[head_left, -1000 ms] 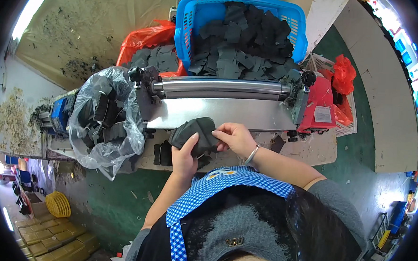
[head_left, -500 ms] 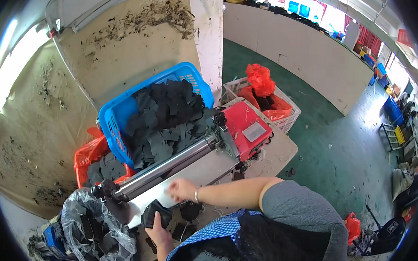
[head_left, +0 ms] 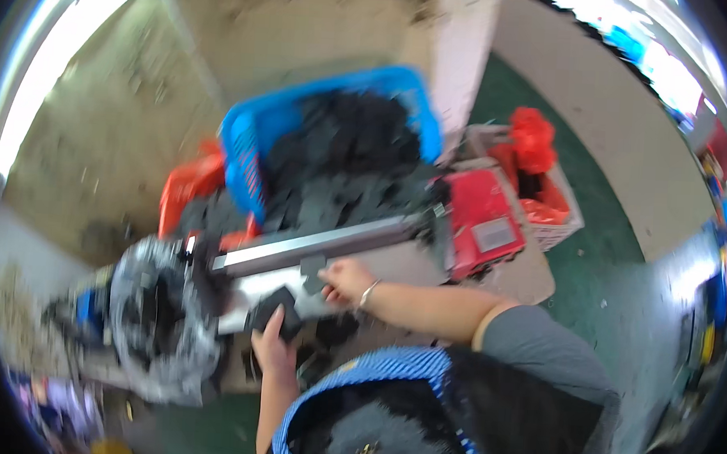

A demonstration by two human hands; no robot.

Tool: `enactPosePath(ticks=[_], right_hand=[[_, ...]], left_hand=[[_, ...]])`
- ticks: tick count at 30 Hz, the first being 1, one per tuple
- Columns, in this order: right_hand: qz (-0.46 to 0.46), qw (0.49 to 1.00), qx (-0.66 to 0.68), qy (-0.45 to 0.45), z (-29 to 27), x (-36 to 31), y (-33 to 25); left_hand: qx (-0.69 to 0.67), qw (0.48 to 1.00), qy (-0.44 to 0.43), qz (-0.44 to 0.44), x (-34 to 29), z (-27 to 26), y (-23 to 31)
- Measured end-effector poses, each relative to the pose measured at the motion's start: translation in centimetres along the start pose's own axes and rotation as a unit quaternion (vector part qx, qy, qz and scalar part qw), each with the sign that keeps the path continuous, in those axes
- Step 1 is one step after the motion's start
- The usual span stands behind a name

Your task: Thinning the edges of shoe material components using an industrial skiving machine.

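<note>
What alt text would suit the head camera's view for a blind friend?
A person's left hand holds a stack of dark pieces, the right hand a single piece, before a roller machine; beyond it, a blue basket holds dark scraps.

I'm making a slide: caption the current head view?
Left hand holds dark pieces, right hand one piece, near a metal roller.

Motion blur frame-wide: left hand (head_left: 273, 347), right hand (head_left: 348, 282), blue basket (head_left: 238, 142) all soft. Light strip (head_left: 51, 67) upper left blown out, upper right too. Glare on metal roller (head_left: 317, 241). Fisheye bend, black rim.
</note>
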State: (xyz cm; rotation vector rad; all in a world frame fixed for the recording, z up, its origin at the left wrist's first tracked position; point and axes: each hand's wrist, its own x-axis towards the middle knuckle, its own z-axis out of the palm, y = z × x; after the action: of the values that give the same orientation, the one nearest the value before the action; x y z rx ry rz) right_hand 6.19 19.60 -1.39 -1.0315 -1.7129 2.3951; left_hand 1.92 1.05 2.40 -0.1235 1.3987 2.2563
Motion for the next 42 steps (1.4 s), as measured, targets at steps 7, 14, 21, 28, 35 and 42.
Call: enactPosePath(ticks=[7,14,21,28,35,42], right_hand=[[0.061,0.998,-0.006,-0.012,-0.9,-2.0,-0.9],[0.055,0.997,-0.061,-0.010,0.5,-2.9,-0.5],[-0.427,0.838,-0.338,0.016,4.1,-6.3,-0.7],[-0.161,0.982,-0.099,-0.012,5.3,-6.8,0.1],[-0.313,0.923,-0.222,0.018,5.5,-7.0,-0.8],[-0.264,0.941,-0.211,-0.022,5.0,-5.9,-0.1]], left_hand=[[0.003,0.999,0.007,0.049,0.2,-0.5,-1.5],[0.005,0.998,-0.042,0.043,1.0,-1.9,-0.9],[-0.014,0.998,-0.058,0.036,1.0,-2.5,-1.6],[-0.087,0.983,-0.137,-0.086,0.1,-1.7,0.4],[-0.051,0.987,-0.142,-0.050,0.3,-1.4,0.4],[-0.001,0.983,-0.175,-0.061,1.4,-2.4,-0.1]])
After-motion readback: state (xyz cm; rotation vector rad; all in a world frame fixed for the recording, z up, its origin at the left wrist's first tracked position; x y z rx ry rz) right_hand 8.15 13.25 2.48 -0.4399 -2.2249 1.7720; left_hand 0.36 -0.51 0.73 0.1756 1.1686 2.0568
